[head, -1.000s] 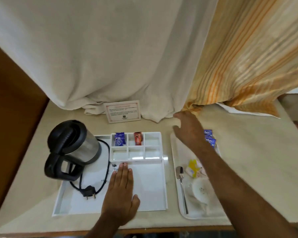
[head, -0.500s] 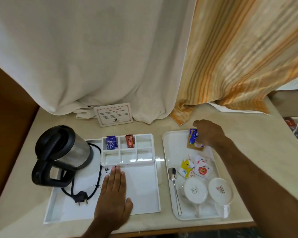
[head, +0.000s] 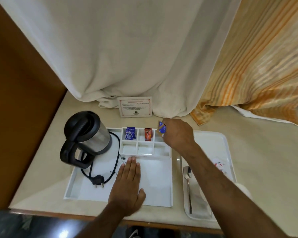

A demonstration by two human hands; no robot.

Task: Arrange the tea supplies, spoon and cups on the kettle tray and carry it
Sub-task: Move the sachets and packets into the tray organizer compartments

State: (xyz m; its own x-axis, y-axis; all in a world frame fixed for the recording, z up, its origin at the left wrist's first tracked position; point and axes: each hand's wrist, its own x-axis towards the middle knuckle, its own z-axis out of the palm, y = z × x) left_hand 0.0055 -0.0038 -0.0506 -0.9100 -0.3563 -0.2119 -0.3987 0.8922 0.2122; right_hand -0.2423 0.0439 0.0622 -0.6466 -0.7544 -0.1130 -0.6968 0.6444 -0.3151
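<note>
Head view: a beige counter (head: 258,152) backed by white and striped curtains. The kettle tray (head: 155,191) carries the kettle (head: 88,134); the left hand (head: 127,188) lies flat and spread on its floor. The right hand (head: 177,134) pinches blue sachets (head: 162,128) above the rear right compartment, judged the sorting step; next, release them inside. On the serving tray (head: 227,148), the spoon (head: 187,184) shows; the forearm hides the cups.

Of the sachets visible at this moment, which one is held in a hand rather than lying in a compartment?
The blue-and-tan sachet pinched in the right hand above the back right compartment. The blue sachet and the red sachet lie in their own back compartments.
</note>
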